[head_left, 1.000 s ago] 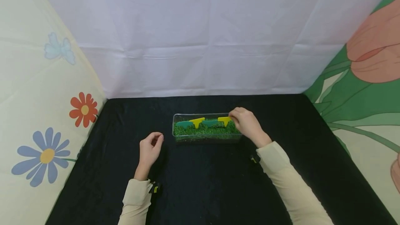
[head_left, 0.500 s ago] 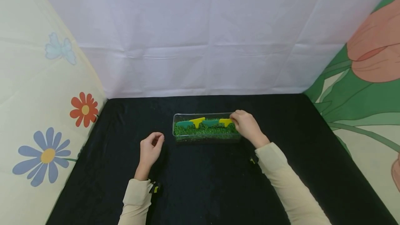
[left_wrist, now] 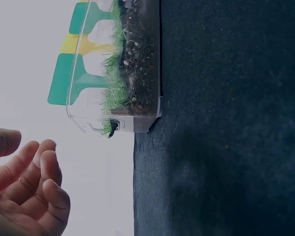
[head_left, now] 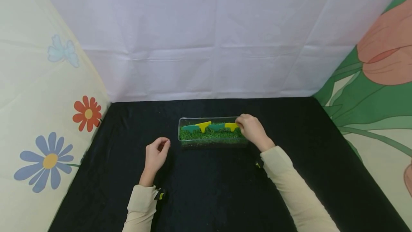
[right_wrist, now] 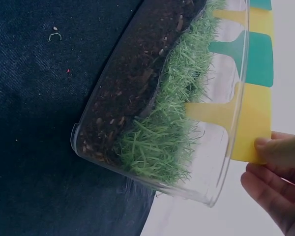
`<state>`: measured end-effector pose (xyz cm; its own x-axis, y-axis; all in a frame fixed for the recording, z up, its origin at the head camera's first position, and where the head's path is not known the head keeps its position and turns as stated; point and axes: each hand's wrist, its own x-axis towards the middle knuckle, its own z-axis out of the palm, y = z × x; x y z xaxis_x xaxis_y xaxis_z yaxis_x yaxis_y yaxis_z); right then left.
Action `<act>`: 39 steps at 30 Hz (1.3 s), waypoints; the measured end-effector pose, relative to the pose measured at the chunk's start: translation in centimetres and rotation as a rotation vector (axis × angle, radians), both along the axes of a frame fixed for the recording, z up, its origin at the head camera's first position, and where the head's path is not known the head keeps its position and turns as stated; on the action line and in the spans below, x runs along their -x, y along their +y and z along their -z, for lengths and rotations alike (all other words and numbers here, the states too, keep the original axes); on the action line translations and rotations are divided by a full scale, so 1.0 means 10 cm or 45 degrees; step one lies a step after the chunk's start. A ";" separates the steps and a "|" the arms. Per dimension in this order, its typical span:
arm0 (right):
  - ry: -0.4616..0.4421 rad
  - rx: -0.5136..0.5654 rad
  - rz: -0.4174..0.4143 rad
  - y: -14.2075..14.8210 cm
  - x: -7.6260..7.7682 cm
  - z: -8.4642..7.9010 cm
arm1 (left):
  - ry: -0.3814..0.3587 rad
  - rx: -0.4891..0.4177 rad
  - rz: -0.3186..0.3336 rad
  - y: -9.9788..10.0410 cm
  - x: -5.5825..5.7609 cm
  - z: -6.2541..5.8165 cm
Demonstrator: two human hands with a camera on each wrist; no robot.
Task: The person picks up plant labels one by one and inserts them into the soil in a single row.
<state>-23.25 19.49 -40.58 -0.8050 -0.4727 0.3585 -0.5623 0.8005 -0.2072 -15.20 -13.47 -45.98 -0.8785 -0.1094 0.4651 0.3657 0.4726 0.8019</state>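
Observation:
My right hand [head_left: 252,129] pinches the outer edge of a yellow T-shaped plant label [right_wrist: 253,120] between thumb and fingers. The label's stem goes down into the grass [right_wrist: 162,132] at the right end of a clear plastic box [head_left: 212,141]. Left of it in a row stand a green label [right_wrist: 258,59], another yellow label [head_left: 203,126] and a second green label [left_wrist: 63,78], all with stems in the grass. My left hand [head_left: 156,155] is held apart from the box at its left, fingers loosely curled with nothing between them.
Dark soil [left_wrist: 137,59] fills the box below the grass. It stands on a black cloth [head_left: 206,189]. A white sheet [head_left: 212,46] hangs behind, and flower-printed cloths [head_left: 38,92] flank both sides. Tiny crumbs lie near the box.
My right hand and the yellow label it pinches have dropped slightly, with the label's stem sinking lower in the grass. My left hand has barely moved.

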 end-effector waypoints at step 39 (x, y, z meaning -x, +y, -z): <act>0.142 0.128 0.059 0.11 -0.27 0.01 | 0.017 0.057 0.010 -0.04 -0.09 -0.13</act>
<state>-20.54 20.55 -40.67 -0.7777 -0.3932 0.4905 -0.5492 0.8047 -0.2256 -14.29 -13.82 -44.73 -0.8728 -0.0817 0.4811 0.3799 0.5050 0.7750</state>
